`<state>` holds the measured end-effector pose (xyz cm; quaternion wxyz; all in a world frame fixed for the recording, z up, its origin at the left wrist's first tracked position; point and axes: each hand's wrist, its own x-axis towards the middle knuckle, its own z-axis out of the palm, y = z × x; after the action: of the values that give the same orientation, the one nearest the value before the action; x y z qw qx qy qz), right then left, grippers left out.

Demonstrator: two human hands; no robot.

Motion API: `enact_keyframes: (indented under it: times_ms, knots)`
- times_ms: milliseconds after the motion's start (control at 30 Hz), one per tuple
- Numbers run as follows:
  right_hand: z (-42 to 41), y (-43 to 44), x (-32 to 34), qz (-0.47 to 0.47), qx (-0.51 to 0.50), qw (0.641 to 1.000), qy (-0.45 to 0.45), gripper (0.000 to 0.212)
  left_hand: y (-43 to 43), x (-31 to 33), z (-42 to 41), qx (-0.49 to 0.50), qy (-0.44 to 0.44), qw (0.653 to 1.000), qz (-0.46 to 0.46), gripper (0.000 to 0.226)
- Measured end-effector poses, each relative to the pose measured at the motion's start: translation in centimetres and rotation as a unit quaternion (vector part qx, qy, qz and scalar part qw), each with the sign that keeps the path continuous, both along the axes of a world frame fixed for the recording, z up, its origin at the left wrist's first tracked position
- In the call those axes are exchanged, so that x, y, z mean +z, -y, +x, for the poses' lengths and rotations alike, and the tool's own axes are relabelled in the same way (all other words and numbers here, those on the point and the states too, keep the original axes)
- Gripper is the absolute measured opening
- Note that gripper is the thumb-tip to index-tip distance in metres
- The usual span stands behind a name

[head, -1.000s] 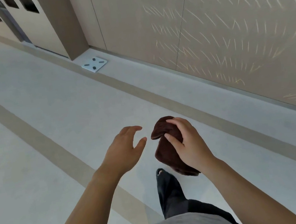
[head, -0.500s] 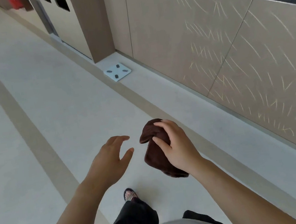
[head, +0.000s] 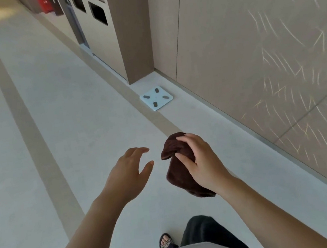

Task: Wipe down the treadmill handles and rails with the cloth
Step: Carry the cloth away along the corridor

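Still walking, no treadmill in sight yet

Scale (head: 156, 98) slid toward 12 o'clock; right hand (head: 202, 165) stays clamped on cloth (head: 174, 174), left hand (head: 126, 175) fingers apart, empty.

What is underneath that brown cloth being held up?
The brown cloth hangs in the right hand, above bare pale floor. A sandalled foot shows lower down. The floor patch directly behind the cloth is covered. The left hand is open beside it.

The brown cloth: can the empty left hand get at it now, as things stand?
Probably yes. The left hand is open beside the brown cloth, which the right hand holds; only open air lies between them.
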<state>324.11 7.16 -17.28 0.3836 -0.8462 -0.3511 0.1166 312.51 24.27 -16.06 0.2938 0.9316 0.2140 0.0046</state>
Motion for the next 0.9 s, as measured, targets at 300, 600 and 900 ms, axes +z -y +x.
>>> enact_keyframes:
  times_ms: [300, 600, 900]
  knots:
    - [16.8, -12.3, -3.3, -0.028, -0.045, 0.998, -0.015, 0.040, -14.2, -2.1, 17.3, -0.048, -0.031, 0.998, -0.005, 0.042]
    - [34.6, -33.0, -1.9, -0.034, 0.054, 0.998, 0.011, 0.042, -31.5, -0.2, 33.7, 0.005, -0.026, 1.000, 0.006, 0.043]
    - [44.5, -56.1, -3.0, -0.025, 0.150, 0.988, -0.018, 0.040, -51.1, -1.0, 41.4, 0.110, -0.016, 0.994, -0.007, 0.045]
